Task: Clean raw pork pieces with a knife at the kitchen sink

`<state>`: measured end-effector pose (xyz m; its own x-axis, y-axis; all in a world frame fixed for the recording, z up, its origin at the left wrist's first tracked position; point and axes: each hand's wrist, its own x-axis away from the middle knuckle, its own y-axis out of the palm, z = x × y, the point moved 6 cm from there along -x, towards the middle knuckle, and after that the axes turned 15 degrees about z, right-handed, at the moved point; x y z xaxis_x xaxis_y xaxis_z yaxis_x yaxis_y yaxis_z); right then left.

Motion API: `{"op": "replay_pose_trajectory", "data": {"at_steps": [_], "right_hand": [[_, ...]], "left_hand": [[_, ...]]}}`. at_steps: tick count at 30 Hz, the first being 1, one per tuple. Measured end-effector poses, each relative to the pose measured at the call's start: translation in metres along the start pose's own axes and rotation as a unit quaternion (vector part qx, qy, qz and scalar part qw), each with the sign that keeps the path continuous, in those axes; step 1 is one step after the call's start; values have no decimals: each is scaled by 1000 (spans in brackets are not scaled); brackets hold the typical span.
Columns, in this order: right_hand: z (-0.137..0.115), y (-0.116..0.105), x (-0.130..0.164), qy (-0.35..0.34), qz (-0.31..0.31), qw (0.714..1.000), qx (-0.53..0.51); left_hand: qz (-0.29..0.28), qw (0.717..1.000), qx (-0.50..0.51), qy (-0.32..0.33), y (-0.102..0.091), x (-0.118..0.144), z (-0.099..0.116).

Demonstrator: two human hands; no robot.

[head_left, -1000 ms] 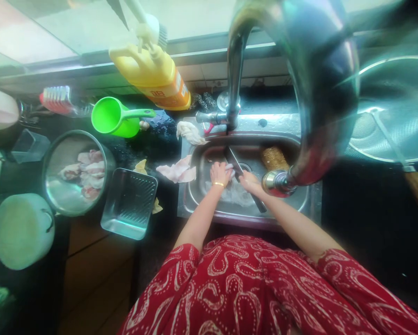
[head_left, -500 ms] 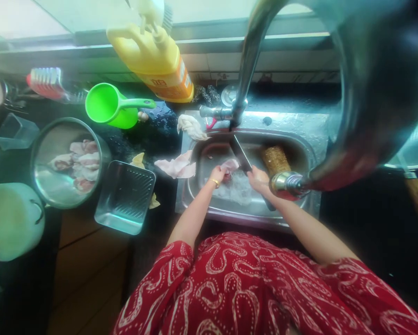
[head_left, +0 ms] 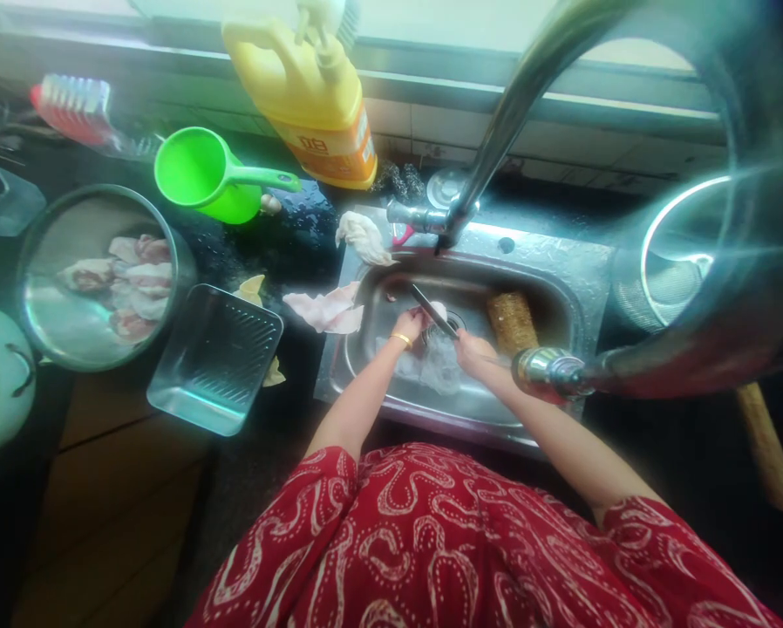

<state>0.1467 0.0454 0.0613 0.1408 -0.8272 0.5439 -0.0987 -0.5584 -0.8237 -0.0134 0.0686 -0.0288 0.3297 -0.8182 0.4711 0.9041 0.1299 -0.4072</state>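
Over the steel sink (head_left: 571, 327) my left hand (head_left: 410, 326), with a gold bangle at the wrist, is closed on a pale piece of raw chicken (head_left: 439, 310). Fingers of my right hand (head_left: 473, 351) wrap the handle of a knife (head_left: 434, 312). Its dark blade slants up and left across the chicken piece, close to my left fingers; whether it touches the meat I cannot tell. A crumpled clear plastic bag (head_left: 440, 368) lies in the basin below. To the right in the sink is a brown, rough cylindrical thing (head_left: 513, 321).
A curved faucet (head_left: 502, 118) arches over the sink on the right. Pale chicken skin (head_left: 326, 310) and a white cloth (head_left: 362, 237) lie at the left rim. Further left are a steel tray (head_left: 214, 366), a pot (head_left: 57, 327) holding chicken pieces, a green dipper (head_left: 192, 166) and a yellow jug (head_left: 326, 113).
My right hand has shifted left, and the knife has tilted flatter, across the chicken piece toward my left hand. The head view has turned slightly, moving the surroundings.
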Motion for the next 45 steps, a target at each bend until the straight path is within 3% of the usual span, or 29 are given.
{"op": "replay_pose_trajectory", "data": {"at_steps": [5,13,20,26,30,34,39,45], "right_hand": [[-3,4,-15,-27,28,999,15],[3,5,-4,-56,10,997,43],[-29,-8,-27,-103,40,992,60],[-41,-11,-50,-113,73,991,-17],[-29,-8,-53,-109,91,982,-123],[-7,0,-42,-106,81,988,-78],[8,5,-29,-83,51,995,-31],[-27,0,-44,-105,53,993,-24]], "left_hand": [[35,998,-40,22,-5,6,0],[45,995,-53,74,-7,5,3],[15,976,-151,158,2,12,9],[37,963,-181,198,-4,14,11],[36,968,-191,159,-14,9,9],[54,979,-155,124,-25,0,9],[20,977,-114,180,-23,-2,15],[-26,954,-188,232,-2,7,14]]}}
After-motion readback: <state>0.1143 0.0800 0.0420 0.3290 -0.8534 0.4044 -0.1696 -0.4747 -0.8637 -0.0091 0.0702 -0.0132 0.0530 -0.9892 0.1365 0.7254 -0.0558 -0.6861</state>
